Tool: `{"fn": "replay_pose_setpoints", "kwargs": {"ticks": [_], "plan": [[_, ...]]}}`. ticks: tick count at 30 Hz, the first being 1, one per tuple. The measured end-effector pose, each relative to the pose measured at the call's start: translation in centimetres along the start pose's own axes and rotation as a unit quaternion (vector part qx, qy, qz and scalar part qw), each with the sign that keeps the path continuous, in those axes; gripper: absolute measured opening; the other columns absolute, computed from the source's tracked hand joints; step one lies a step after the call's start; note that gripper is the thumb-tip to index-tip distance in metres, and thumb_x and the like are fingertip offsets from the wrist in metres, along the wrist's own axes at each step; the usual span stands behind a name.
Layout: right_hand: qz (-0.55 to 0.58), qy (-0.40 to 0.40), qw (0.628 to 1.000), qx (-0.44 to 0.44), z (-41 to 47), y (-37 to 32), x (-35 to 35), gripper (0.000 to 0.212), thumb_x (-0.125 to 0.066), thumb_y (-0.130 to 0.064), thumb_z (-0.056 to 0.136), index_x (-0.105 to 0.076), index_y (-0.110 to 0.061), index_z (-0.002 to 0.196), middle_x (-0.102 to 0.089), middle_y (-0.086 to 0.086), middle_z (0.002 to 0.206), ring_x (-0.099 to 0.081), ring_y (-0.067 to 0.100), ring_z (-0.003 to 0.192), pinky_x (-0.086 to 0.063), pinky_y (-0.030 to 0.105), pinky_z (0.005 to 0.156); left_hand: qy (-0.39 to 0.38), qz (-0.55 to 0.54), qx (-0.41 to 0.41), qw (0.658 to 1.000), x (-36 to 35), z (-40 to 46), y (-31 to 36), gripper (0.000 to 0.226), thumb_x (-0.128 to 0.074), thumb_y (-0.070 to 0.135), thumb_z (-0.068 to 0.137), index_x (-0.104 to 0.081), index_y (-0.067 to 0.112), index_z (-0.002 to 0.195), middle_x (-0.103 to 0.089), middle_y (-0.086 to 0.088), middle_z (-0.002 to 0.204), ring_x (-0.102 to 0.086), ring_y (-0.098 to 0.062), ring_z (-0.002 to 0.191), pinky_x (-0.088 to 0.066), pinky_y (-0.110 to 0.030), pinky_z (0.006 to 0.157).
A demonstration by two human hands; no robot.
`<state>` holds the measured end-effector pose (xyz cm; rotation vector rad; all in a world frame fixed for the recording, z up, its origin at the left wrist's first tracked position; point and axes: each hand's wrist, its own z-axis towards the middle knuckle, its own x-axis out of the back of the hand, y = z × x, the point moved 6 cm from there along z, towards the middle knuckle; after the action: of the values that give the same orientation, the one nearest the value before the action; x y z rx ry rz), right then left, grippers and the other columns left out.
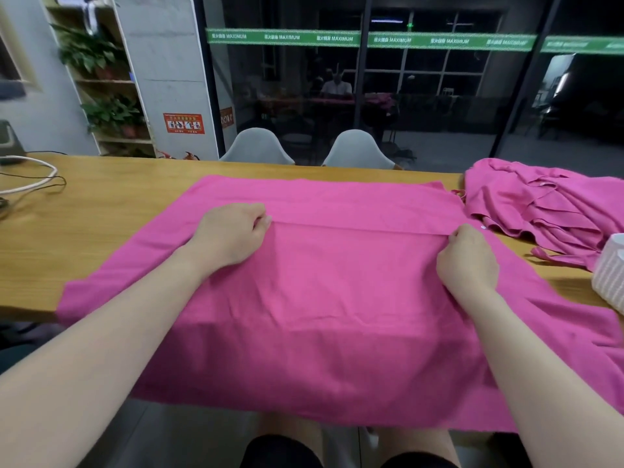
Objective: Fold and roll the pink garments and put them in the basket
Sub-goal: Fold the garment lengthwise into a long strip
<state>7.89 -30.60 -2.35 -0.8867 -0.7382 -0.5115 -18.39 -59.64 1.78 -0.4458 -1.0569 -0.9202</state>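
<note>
a: on the wooden table (101, 211) we have one pink garment (337, 298) spread flat, near edge hanging off toward our lap.
b: hands?
a: left hand (229, 234) has fingers curled, pinching a straight fold line that runs across the cloth. right hand (467, 260) pinches the same fold at its right end. both are grasping fabric, knuckles up.
b: fold position?
a: about mid-cloth, parallel to the far table edge. a flat strip of cloth lies beyond it.
b: rest of the garments?
a: pile of pink garments (540, 207) at far right on the table, crumpled, just beside the spread one's far right corner. we can't tell if they touch.
b: basket?
a: white ribbed basket (609, 273) at the right frame edge, only partly in view, near the pile. contents not visible.
b: anything else?
a: cables (33, 180) at far left of the table, two grey chairs (358, 150) behind it.
</note>
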Motion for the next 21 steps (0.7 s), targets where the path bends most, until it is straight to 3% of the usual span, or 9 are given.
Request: {"fn": "replay_pose_setpoints", "kwargs": {"ticks": [5,9,13,19,21], "plan": [[-0.069,-0.105,0.984,0.125,3.0,-0.1,-3.7,0.009,-0.036,-0.005,0.099,-0.035,-0.012,0.094,-0.058,0.022,0.093,-0.051,0.038,0.076,-0.034,0.043,0.066,-0.087,0.006,0.007,0.996,-4.8,3.0,-2.5,0.034,-0.037,0.042,0.106,-0.045,0.021,0.08,-0.061,-0.002,0.084,-0.061,-0.032,0.087,-0.047,-0.04,0.07],[-0.085,-0.157,0.971,0.16,4.2,0.8,-5.1,0.018,-0.041,-0.032,0.106,-0.038,-0.017,0.097,-0.062,0.014,0.084,-0.054,0.038,0.076,-0.036,0.044,0.065,-0.098,0.003,0.008,0.995,-8.3,2.6,-4.2,0.038,-0.039,0.044,0.106,-0.042,0.021,0.076,-0.059,-0.002,0.079,-0.061,-0.033,0.086,-0.04,-0.039,0.067],[-0.075,-0.153,0.968,0.186,4.2,1.1,-5.2,0.039,-0.057,-0.062,0.093,-0.046,-0.026,0.086,-0.058,-0.002,0.078,-0.056,0.029,0.077,-0.042,0.041,0.065,-0.101,0.0,-0.002,0.995,-9.1,2.9,-4.8,0.041,-0.04,0.044,0.105,-0.038,0.022,0.07,-0.047,0.006,0.069,-0.055,-0.03,0.077,-0.038,-0.04,0.064],[-0.051,-0.14,0.969,0.196,3.9,1.5,-5.3,0.033,-0.06,-0.05,0.095,-0.05,-0.025,0.075,-0.058,-0.005,0.068,-0.062,0.034,0.08,-0.04,0.038,0.061,-0.073,-0.011,-0.012,0.997,-9.0,2.0,-5.2,0.044,-0.034,0.057,0.098,-0.046,0.021,0.075,-0.054,0.006,0.071,-0.054,-0.025,0.071,-0.038,-0.038,0.061],[-0.045,-0.143,0.97,0.192,3.5,1.7,-5.1,0.034,-0.057,-0.049,0.097,-0.049,-0.024,0.075,-0.058,-0.005,0.068,-0.06,0.034,0.079,-0.042,0.039,0.062,-0.076,-0.025,-0.013,0.997,-8.8,1.6,-5.1,0.039,-0.039,0.052,0.1,-0.048,0.021,0.078,-0.054,0.006,0.075,-0.053,-0.024,0.074,-0.04,-0.038,0.063]]}}
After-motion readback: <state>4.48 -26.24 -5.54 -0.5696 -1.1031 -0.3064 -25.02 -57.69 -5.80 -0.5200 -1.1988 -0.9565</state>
